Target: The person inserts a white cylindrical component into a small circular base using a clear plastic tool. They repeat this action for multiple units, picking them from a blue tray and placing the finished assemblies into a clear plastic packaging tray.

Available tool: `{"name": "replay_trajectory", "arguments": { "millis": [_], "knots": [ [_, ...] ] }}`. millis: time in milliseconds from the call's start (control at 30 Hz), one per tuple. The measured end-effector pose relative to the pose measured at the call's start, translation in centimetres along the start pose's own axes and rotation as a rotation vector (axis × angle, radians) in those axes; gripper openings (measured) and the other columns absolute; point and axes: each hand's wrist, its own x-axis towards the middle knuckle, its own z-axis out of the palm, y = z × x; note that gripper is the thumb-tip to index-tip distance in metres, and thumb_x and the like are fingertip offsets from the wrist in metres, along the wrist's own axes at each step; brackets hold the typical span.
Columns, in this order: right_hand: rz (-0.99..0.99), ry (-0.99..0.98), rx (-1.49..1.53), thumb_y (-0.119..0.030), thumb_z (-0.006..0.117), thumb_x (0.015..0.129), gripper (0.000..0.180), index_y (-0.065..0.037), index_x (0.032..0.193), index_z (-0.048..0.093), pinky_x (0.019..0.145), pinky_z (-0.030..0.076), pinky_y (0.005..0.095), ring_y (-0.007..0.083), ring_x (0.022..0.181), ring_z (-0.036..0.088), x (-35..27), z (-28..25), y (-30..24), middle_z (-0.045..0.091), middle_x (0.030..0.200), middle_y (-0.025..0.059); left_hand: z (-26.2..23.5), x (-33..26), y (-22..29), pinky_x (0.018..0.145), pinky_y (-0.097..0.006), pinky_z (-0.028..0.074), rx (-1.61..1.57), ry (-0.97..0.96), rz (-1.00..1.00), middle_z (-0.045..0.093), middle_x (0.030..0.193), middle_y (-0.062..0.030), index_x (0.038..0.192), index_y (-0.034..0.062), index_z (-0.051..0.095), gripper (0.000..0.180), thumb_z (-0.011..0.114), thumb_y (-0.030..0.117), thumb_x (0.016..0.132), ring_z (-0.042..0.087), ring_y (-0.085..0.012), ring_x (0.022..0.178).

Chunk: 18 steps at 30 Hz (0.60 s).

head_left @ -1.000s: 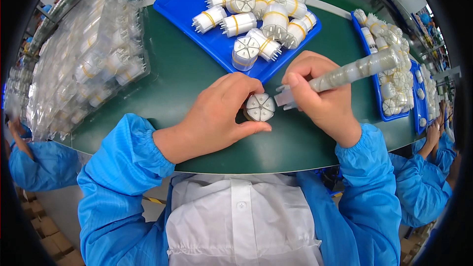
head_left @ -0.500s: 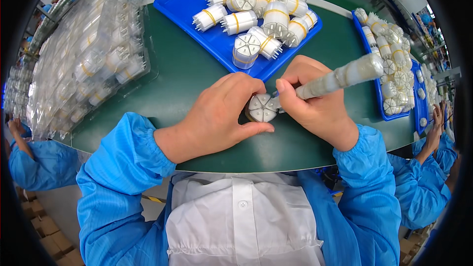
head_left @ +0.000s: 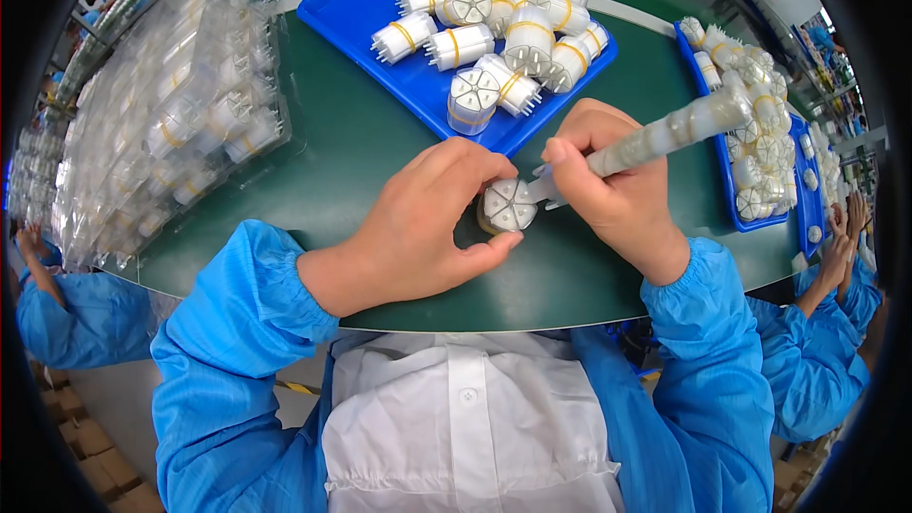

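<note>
My left hand point(head_left: 423, 228) grips a small white cylindrical part point(head_left: 508, 206) standing on the green table point(head_left: 351, 142), its segmented round top facing up. My right hand point(head_left: 617, 195) holds a long pale wrapped tool point(head_left: 665, 133) like a pen, its flat tip touching the right edge of the part's top. Just beyond my hands lies a blue tray point(head_left: 366, 9) with several similar white cylinders banded in yellow, some upright, some on their sides.
A stack of clear plastic blister trays point(head_left: 180, 123) filled with parts stands at the left. A second blue tray point(head_left: 724, 166) of white parts sits at the right. Other people in blue sleeves work at the far left point(head_left: 47, 323) and far right point(head_left: 836, 275).
The tool in my right hand has tilted and its tip has stayed at the part's top. My left hand has kept the part in place on the table.
</note>
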Motion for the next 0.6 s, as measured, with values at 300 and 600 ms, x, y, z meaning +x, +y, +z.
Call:
{"name": "replay_trajectory", "arguments": {
  "millis": [300, 600],
  "knots": [
    [-0.201, -0.097, -0.181, -0.006, 0.073, 0.086, 0.015, -0.003, 0.077, 0.061, 0.055, 0.039, 0.0339, 0.0168, 0.063, 0.054, -0.1, 0.6, 0.2, 0.056, 0.07, 0.0043, 0.0, 0.2, 0.0, 0.073, -0.034, 0.052, 0.034, -0.04, -0.02, 0.06, 0.109, -0.0111, 0.119, 0.0037, 0.059, 0.054, 0.087, 0.009, 0.074, 0.061, -0.0238, 0.085],
    [-0.062, -0.035, 0.007, -0.006, 0.072, 0.087, 0.014, -0.003, 0.077, 0.064, 0.054, 0.039, 0.0322, 0.0144, 0.062, 0.053, -0.1, -0.3, 0.3, 0.059, 0.072, 0.0039, 0.1, 0.1, 0.5, 0.08, -0.035, 0.054, 0.002, -0.011, -0.016, 0.062, 0.111, -0.0115, 0.124, 0.0041, 0.057, 0.058, 0.087, 0.009, 0.074, 0.064, -0.0241, 0.094]
  ]
}}
